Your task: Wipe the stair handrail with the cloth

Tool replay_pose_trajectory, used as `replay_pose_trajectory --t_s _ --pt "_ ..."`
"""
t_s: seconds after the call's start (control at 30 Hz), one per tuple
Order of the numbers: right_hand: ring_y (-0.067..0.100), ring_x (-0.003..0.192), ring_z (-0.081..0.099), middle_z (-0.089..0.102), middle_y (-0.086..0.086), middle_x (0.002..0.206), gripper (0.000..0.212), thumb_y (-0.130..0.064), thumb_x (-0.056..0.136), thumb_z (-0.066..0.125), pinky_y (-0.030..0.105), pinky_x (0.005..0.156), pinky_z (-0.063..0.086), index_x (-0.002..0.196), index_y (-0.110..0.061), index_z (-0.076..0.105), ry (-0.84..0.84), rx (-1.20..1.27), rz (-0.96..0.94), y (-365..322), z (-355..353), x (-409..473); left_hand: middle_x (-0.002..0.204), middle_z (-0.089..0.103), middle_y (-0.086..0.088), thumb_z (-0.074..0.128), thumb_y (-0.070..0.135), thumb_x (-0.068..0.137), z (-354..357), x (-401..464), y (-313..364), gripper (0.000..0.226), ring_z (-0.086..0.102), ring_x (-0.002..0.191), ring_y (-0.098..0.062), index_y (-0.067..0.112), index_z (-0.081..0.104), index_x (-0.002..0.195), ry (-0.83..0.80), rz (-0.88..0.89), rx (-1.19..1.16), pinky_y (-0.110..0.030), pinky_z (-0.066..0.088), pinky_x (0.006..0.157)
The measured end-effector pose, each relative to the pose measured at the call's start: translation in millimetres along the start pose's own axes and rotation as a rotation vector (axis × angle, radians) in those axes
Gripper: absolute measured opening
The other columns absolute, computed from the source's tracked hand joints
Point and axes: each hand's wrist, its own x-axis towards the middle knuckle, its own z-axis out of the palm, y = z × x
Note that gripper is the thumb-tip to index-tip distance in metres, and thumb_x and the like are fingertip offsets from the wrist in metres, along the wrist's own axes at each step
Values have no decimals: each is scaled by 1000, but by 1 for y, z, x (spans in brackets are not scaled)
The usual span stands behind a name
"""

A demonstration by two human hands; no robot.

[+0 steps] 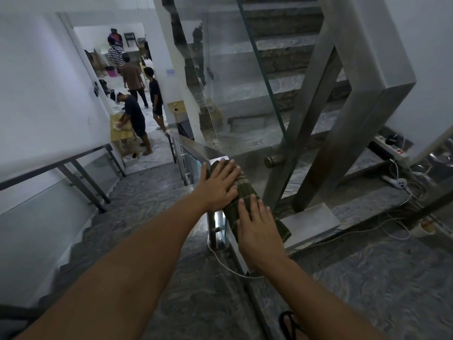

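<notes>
At centre frame, you've got both hands flat on one dark green cloth point(245, 192), and that cloth is draped over the top of the steel handrail point(196, 146) right where it bends at the corner. Your left hand point(219, 186) sits further up the rail, fingers spread and extended, palm pressing down on the upper end of the cloth; nothing is curled into a grip there. Your right hand point(257, 229) lies lower down, nearer you, also open with fingers splayed, pressing the cloth's lower half against the rail. Pale stripes cross the cloth between your two hands.

Just right of the cloth stands one glass panel point(245, 94) with one round metal fitting point(272, 161) on it. Right of frame, on the landing floor, one white power strip point(392, 148) lies with white cables point(397, 217) trailing away from it, and one cup point(425, 228) sits near the right edge. Lower centre, one dark sandal point(289, 325) shows by your right forearm.

Upper left of the frame, down past the stairs, I count five people in the lit room, one of them bent over a wooden worktop point(120, 133). One second handrail point(61, 163) runs along the left wall.
</notes>
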Motion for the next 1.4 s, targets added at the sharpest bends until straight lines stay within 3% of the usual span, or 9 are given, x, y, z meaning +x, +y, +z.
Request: replay_pose_trajectory --t_s 0.1,0.17,0.4,0.57,0.73,1.0,1.13,1.23,1.4 --pt "36 147 11 11 23 158 67 -38 91 4 44 118 4 151 -9 12 -43 31 12 -3 -2 8 163 -7 1 7 49 89 -2 6 -7 68 -15 149 -17 26 1 152 1 -9 -20 -57 -18 112" --pt "35 147 6 7 21 159 59 -33 97 16 43 118 3 151 -10 8 -49 54 20 -4 -3 14 163 -5 2 8 49 89 -3 11 -11 68 -14 149 -16 27 2 152 -1 -6 -33 -56 -19 112" --pt "35 147 10 9 22 159 57 -29 99 21 42 119 7 151 -9 11 -44 68 11 -5 1 32 163 -4 4 18 43 101 -6 22 -24 55 -12 149 -15 27 5 152 6 -29 -133 -56 -15 114" --pt "36 147 11 8 23 159 55 -28 101 25 44 119 10 151 -8 11 -58 82 17 -7 2 48 163 7 0 21 41 102 -6 31 -30 53 -1 150 -20 25 12 152 43 -67 -191 -54 -3 119" --pt "35 147 9 7 23 159 55 -29 101 23 47 119 13 150 -7 11 -86 65 14 -5 4 50 161 16 -7 15 47 92 1 28 -29 66 7 149 -27 19 16 152 108 -92 -232 -51 9 120" --pt "36 147 10 13 20 159 62 -34 95 8 48 117 13 150 -7 16 -75 17 -63 0 -4 18 162 -4 -8 28 30 103 11 -4 -6 56 -14 149 -25 10 8 151 122 -158 -476 -44 -5 122" --pt "29 149 -3 1 13 162 57 -31 101 22 41 118 0 152 -12 6 -135 -7 -86 3 -11 -1 161 -14 -6 31 25 103 12 -22 17 59 -14 149 -23 9 3 152 139 -217 -713 -38 -3 120" --pt "32 148 6 10 15 160 64 -37 93 18 41 115 -4 151 -10 13 -108 -48 -104 2 -9 -17 159 -25 -2 32 20 102 9 -37 39 62 -12 149 -22 12 -5 151 122 -268 -862 -39 3 122" --pt "36 144 23 24 17 155 79 -43 78 16 47 113 6 147 -6 28 -80 -104 -121 2 -3 -45 157 -29 -9 31 11 101 2 -56 65 64 -12 149 -26 9 -10 150 81 -342 -918 -36 3 122"
